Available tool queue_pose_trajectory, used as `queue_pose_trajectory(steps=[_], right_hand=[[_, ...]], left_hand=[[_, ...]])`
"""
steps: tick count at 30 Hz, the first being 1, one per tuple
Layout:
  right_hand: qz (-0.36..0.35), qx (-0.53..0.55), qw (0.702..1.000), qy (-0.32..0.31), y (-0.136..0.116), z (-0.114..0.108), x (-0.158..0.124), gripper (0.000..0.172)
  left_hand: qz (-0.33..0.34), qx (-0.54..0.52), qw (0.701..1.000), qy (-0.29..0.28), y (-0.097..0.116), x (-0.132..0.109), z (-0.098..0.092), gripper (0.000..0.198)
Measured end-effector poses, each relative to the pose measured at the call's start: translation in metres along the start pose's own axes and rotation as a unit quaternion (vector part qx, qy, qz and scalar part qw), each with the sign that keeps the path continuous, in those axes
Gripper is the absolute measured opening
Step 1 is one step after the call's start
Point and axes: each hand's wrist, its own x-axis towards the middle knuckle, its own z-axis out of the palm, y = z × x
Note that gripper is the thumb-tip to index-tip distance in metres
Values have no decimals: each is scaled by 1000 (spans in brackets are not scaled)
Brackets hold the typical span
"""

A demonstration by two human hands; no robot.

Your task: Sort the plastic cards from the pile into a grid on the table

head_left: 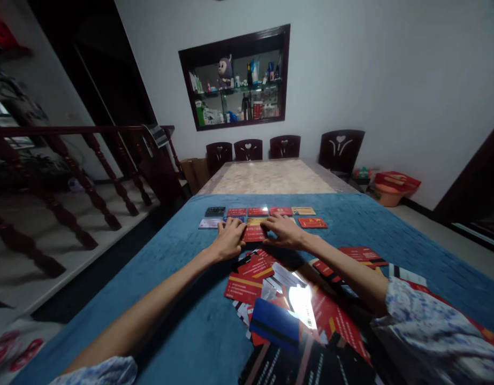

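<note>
A red card (253, 233) lies between my hands, at the near side of the laid-out rows. My left hand (229, 239) grips its left edge with bent fingers. My right hand (285, 232) is closed at its right edge, fingertips touching it. Just beyond are a yellow card (256, 221) and a lilac card (210, 223), with an orange-red card (312, 223) at the right. In the back row, a black card (215, 211), several red cards (258, 211) and a tan card (303, 210) lie flat. My fingers partly hide some cards.
Close to me is a loose, overlapping heap of cards, with a blue card (274, 323) and black cards (306, 363) on it. More red cards (363, 255) spread under my right forearm. A blue cloth (170, 267) covers the table's near part; chairs (285, 147) stand beyond.
</note>
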Motion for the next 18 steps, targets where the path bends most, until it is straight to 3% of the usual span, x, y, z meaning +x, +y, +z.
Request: queue_pose_trajectory(steps=[4,9,18], right_hand=[[-1,1,1000,3,11,3,6,35],[8,-19,1000,-11,20,-2,14,25],[40,-41,998,-24,44,-6,40,29]], left_hand=[[4,9,1000,-6,-3,11,1,47],[-2,18,1000,2,-9,29,2,51],[-19,46,999,-5,-18,68,4,48]])
